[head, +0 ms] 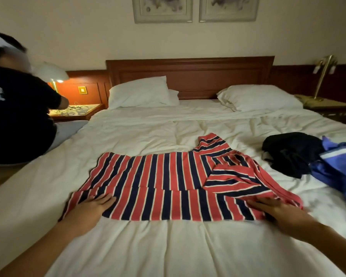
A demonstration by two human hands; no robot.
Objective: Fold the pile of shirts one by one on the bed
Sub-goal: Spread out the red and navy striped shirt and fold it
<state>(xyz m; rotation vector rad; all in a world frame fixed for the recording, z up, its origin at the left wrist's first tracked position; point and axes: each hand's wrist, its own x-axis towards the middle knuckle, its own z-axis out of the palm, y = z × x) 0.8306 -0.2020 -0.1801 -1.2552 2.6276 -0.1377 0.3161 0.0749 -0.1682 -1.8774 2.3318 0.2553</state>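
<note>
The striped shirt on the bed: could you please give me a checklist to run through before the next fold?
1. Striped shirt spread out on the bed: ok.
2. Left hand flat on the shirt's left end: ok.
3. Right hand flat on the shirt's right end: ok.
4. Fabric smooth all over: not ok, the rumpled sleeve is bunched over the right part.
5. Black garment and blue garment apart from the shirt: ok.
6. Underside free of creases: cannot tell.
</note>
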